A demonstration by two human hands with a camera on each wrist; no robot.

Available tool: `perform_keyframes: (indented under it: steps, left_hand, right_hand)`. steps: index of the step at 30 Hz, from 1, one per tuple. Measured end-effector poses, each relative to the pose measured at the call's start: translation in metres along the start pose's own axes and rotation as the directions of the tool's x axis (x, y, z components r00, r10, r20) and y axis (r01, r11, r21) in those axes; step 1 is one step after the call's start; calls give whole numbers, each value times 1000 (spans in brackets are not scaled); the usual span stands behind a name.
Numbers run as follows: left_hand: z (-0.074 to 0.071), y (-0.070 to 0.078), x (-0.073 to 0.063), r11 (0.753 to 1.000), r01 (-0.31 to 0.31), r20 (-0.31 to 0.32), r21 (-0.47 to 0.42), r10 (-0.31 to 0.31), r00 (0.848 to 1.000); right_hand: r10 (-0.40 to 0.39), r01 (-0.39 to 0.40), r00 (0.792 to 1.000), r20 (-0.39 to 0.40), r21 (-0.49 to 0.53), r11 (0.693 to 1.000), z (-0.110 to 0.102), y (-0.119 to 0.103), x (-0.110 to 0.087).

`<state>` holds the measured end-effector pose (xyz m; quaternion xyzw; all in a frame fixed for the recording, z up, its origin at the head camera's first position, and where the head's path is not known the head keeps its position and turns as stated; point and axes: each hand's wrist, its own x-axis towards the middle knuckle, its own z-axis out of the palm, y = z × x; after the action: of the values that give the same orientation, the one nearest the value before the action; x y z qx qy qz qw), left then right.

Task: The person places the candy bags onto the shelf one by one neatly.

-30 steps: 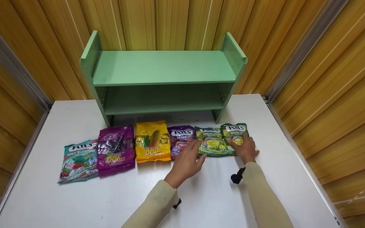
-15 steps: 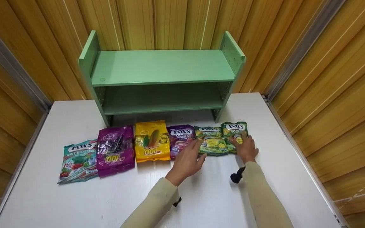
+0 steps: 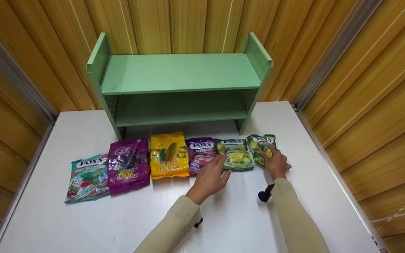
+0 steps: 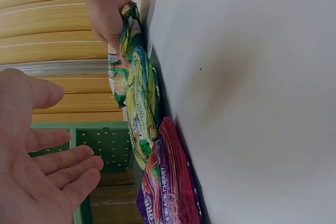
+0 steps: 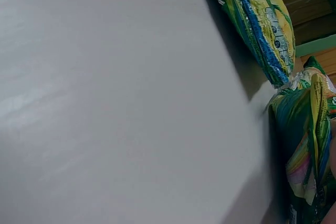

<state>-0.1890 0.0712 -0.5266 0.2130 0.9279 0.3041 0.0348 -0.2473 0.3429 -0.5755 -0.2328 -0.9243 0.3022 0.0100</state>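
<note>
Left hand [image 3: 207, 180] loose, right hand [image 3: 277, 164] gripping the end bag [image 3: 256, 144].
Lower left to centre: teal bag [image 3: 87, 178], purple bag [image 3: 128, 167], yellow bag [image 3: 169, 156], berries bag [image 3: 199, 153], the left hand's straight fingers over its lower right, thumb apart; right of centre, green bag [image 3: 238, 160], then the end bag, pinched between the right hand's thumb and fingers.

– Reaches forward with the beige-sleeved left arm [image 3: 170, 226] and beige-sleeved right arm [image 3: 299, 218]?
– Yes, holds the bare left hand [image 3: 208, 180] loosely extended, with thumb [image 3: 225, 176] spread.
– And grips with the bare right hand [image 3: 276, 164].
</note>
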Motion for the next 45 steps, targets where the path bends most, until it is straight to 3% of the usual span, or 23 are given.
perform_keyframes:
  steps: [8, 16, 26, 38, 45]
  left_hand:
    - [1, 3, -1, 1000, 12, 18, -21, -12, 1000]
    - [2, 5, -1, 1000, 17, 26, -25, -17, 1000]
    - [5, 5, 0, 998, 39, 34, -47, -38, 999]
    - [8, 4, 0, 987, 81, 48, -139, -75, 996]
    - [10, 2, 2, 979, 64, -5, -192, -66, 998]
  right_hand:
    - [1, 0, 998, -56, 6, 1000, -4, 2, 2]
    - [38, -36, 999, -37, 56, 998, -6, 3, -1]
    - [-2, 7, 999, -34, 158, 987, -6, -11, -8]
    - [-34, 32, 999, 3, 275, 961, -8, -36, -25]
    - [8, -23, 999, 40, 376, 926, -3, -44, -35]
